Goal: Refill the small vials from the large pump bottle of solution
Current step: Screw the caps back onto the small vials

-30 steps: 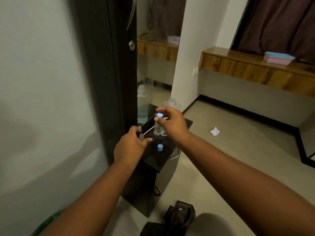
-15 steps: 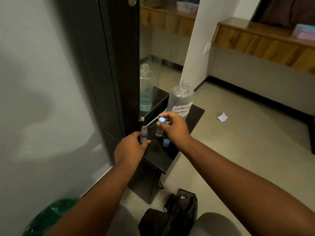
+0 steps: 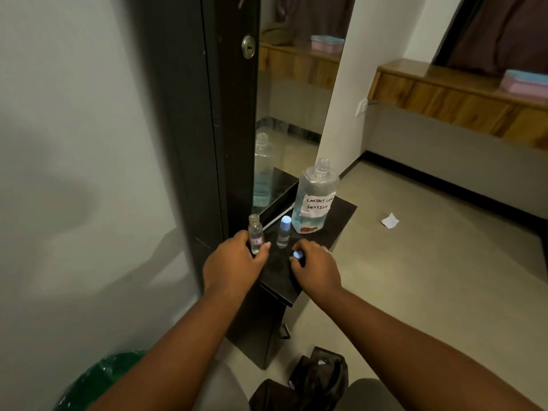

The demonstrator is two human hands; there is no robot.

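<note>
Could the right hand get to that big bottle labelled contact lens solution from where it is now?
Probably yes. The right hand is on the black cabinet top, pinching a blue cap, and the big bottle stands just beyond it with bare surface between. It would likely need to drop the cap first.

Both arms extended; left hand (image 3: 237, 259) curled, right hand (image 3: 315, 266) pinching.

Bedroom corner, dim light
A mirror (image 3: 284, 120) stands far left; a paper scrap (image 3: 390, 220) lies on the floor right; a dark bag (image 3: 314, 378) near; green bin (image 3: 100, 381) near left.
</note>
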